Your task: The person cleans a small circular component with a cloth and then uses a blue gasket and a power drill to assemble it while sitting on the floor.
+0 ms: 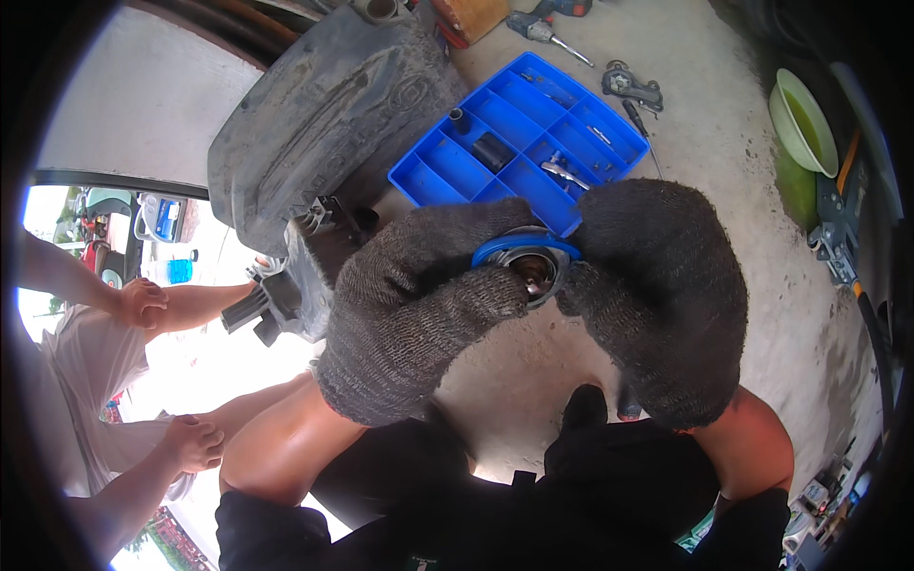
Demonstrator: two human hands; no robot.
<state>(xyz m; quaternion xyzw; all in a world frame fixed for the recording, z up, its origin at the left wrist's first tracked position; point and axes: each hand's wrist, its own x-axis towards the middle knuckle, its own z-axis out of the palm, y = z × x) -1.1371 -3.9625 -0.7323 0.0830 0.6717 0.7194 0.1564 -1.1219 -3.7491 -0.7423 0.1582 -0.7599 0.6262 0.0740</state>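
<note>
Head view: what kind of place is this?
Probably a vehicle repair workshop with a bare concrete floor: a blue compartment tray of small parts, hand tools on the ground, a dark plastic body panel. Both gloved hands, left hand and right hand, hold a round blue-rimmed part.

hands [533, 295]: dark grey knit gloves | forearms bare | clothing black

Two gloved hands [419, 305] [657, 295], one round part [533, 266], one blue tray [447, 167], one green bowl [802, 119].

Daylight glare blows out the left; fisheye edges bend, vignetted black.
</note>
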